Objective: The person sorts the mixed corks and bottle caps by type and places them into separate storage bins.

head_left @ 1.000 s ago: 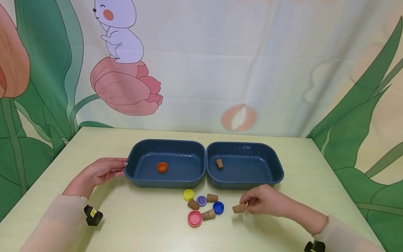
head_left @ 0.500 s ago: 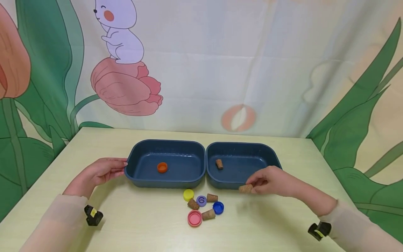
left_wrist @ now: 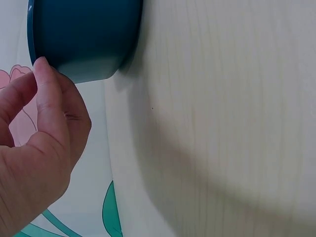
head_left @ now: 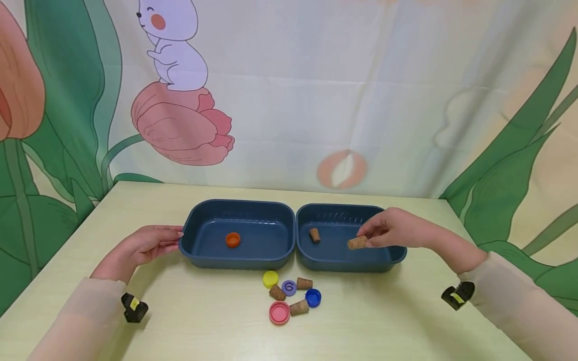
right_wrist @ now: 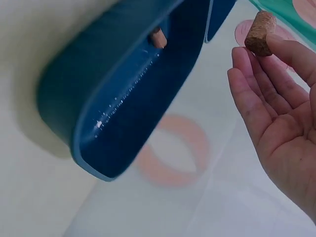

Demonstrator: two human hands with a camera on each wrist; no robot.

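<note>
The right hand (head_left: pixel 392 228) pinches one cork (head_left: pixel 357 242) between thumb and fingers, and holds it above the right tray (head_left: pixel 352 263), apart from the wall. The left hand (head_left: pixel 146 244) touches the outer end of the left tray (head_left: pixel 237 262) with loose fingers, not wrapped around it.

For doing this step well, I think it is better to lower the cork near the floor of the tray before letting go, because a round thing can bounce or roll. The wrist should stay above the rim, so that it does not push the tray. A light pinch is probably enough.

Now the count. There are two trays and five corks: one in the right hand, one lying in the right tray (head_left: pixel 314 235), and three on the table (head_left: pixel 203 321). The caps are also five: the orange cap (head_left: pixel 233 239) is in the left tray, while the yellow cap (head_left: pixel 270 279), purple cap (head_left: pixel 289 288), blue cap (head_left: pixel 313 298) and pink cap (head_left: pixel 279 313) lie on the table, near the three corks.
</note>
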